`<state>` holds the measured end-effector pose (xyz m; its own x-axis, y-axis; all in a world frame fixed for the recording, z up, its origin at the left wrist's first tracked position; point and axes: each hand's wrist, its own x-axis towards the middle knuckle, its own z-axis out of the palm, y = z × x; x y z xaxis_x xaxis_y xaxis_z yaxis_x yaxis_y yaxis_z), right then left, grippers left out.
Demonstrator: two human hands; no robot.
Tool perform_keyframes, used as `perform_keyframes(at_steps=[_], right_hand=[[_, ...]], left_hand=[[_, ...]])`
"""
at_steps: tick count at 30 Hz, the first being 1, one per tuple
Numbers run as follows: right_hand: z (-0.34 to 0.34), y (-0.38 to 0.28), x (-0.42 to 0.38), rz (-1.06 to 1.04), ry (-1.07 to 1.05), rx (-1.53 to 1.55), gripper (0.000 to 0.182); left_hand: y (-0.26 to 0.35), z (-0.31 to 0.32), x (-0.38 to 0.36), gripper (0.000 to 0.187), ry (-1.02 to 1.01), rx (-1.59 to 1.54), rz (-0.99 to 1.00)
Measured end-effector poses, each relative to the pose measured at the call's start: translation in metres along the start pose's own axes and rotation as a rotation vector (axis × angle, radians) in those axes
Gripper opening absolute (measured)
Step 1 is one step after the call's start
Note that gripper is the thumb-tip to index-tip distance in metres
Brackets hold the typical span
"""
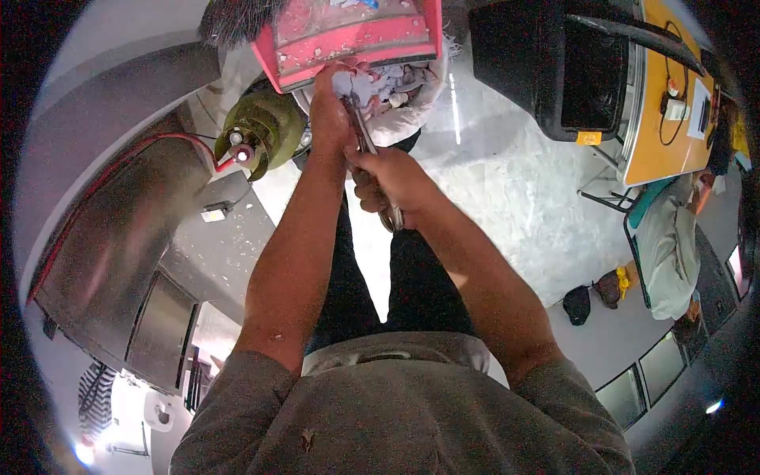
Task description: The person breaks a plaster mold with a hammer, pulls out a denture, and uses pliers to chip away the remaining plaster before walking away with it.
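Note:
My right hand [389, 184] is wrapped round the handle of a long metal tool [360, 127], below the white bag [412, 119]. My left hand [332, 103] is at the tool's upper end, by a pale crumpled scrap [354, 83]; its fingers are partly hidden, and what they grip is too unclear to name. Paper scraps and other litter [389, 83] lie in the bag's opening. A pink dustpan [356, 39] with small debris on it rests above the bag, next to dark broom bristles [237, 20].
A green gas cylinder [273, 127] with a red hose stands left of the bag. The metal counter [119, 214] runs along the left. At the right are a black chair [546, 71], an orange-topped table [661, 119] and a draped pale cloth [667, 245].

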<state>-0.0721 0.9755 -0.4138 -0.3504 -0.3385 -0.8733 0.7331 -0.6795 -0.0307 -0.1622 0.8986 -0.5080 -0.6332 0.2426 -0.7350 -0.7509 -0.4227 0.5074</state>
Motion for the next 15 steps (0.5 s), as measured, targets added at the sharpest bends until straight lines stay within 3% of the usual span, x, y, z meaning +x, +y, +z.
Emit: perform_keyframes(at_steps=[5,7,9,14,15], right_hand=[[0.003,-0.011,-0.006,0.099,-0.160,0.316,0.024],[0.005,-0.007,-0.004,0.081,-0.035,0.179,0.026],[-0.004,0.000,0.006,0.062,-0.041,0.064,0.028],[-0.009,0.008,0.015,0.015,0.021,-0.240,0.032],[-0.006,0.012,0.015,-0.129,0.108,-0.507,0.032]], left_hand=[[-0.002,-0.011,-0.004,0.031,-0.003,0.087,0.083],[-0.008,-0.019,-0.004,0.030,0.004,0.103,0.132],[-0.007,-0.017,-0.001,0.030,0.080,0.105,0.102],[-0.004,-0.010,-0.006,0.029,0.056,0.275,0.196],[-0.004,-0.010,-0.006,0.028,0.088,0.352,0.223]])
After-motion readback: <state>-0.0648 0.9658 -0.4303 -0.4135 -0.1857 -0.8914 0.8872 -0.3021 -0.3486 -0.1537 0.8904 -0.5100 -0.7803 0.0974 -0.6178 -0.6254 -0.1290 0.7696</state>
